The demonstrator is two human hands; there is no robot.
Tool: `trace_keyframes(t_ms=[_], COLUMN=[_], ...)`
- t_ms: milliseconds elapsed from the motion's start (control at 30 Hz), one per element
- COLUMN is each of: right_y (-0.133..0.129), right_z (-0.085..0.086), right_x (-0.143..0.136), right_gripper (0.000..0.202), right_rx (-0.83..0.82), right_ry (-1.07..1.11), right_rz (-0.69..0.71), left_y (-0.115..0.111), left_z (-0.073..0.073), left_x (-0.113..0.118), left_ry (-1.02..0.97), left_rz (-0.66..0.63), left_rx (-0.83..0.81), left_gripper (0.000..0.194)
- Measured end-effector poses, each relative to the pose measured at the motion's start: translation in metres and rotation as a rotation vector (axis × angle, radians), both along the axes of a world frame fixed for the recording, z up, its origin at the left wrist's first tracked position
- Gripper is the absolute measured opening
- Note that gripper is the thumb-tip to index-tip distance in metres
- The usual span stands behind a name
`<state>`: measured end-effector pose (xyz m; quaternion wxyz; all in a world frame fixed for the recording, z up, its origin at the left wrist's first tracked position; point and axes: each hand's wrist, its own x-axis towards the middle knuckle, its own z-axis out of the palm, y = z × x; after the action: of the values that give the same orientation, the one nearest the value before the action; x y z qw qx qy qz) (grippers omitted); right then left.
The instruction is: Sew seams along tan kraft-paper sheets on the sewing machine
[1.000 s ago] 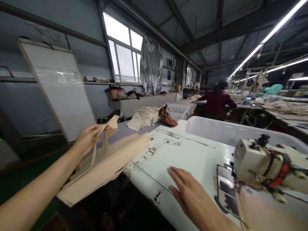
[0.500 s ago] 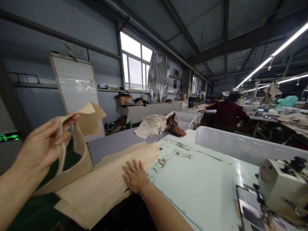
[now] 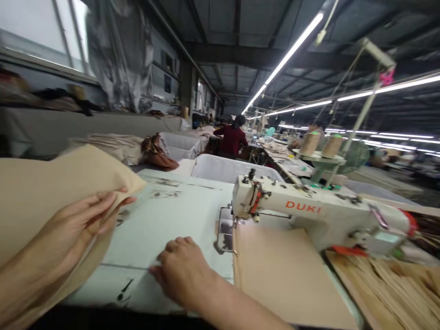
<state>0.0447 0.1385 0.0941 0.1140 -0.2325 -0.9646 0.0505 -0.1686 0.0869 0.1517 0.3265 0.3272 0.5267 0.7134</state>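
Observation:
My left hand [image 3: 92, 213] is closed on the edge of a tan sheet of material [image 3: 65, 185], pinching it between thumb and fingers near its pointed corner. The sheet is raised above the left side of the pale green table [image 3: 172, 215] and runs out of view at the left. Low over the middle of the table, my right hand [image 3: 184, 270] has loosely bent fingers with the thumb apart, and nothing shows in it. To its right, another tan panel [image 3: 285, 270] lies beside the needle area of a white sewing machine [image 3: 309, 206].
Stacked tan pieces [image 3: 395, 284] lie at the lower right. A brown bag [image 3: 158, 153] and a pile of beige pieces [image 3: 113, 144] are beyond the table, near a white bin [image 3: 237, 169]. Thread cones [image 3: 309, 143] stand behind the machine. A person in dark red [image 3: 232, 137] sits farther off.
The view has swung right, bringing the sewing machine into sight. My right hand has left the stack of tan pieces and is over the table. My left hand still grips a tan sheet.

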Motion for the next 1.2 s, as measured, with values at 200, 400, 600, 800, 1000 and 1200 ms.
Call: trace_keyframes(t_ms=[200,400,600,800,1000,1200], right_y=[0.068,0.103,0.103,0.106,0.100,0.075], right_z=[-0.019,-0.042,-0.063,-0.070,-0.063,-0.059], right_x=[0.169,0.192,0.192,0.192,0.191,0.192], right_gripper=[0.019,0.029,0.035,0.038,0.041,0.044], right_rx=[-0.033,-0.051,-0.067,-0.074,-0.092,-0.141], right_ry=[0.145,0.206,0.251,0.232,0.187,0.174], right_rz=[-0.258,-0.145,-0.152,-0.185,-0.193,-0.209], left_y=[0.076,0.116,0.145,0.182,0.170,0.155], left_z=[-0.056,-0.081,-0.097,-0.120,-0.115,-0.113], left_x=[0.084,0.111,0.093,0.089,0.113,0.167], left_ry=[0.084,0.453,0.963,1.177,1.129,0.952], left_rz=[-0.335,-0.519,-0.610,-0.477,-0.531,-0.661], left_rx=[-0.111,-0.173,-0.196,-0.279,-0.166,0.008], left_gripper=[0.045,0.044,0.037,0.062,0.022,0.021])
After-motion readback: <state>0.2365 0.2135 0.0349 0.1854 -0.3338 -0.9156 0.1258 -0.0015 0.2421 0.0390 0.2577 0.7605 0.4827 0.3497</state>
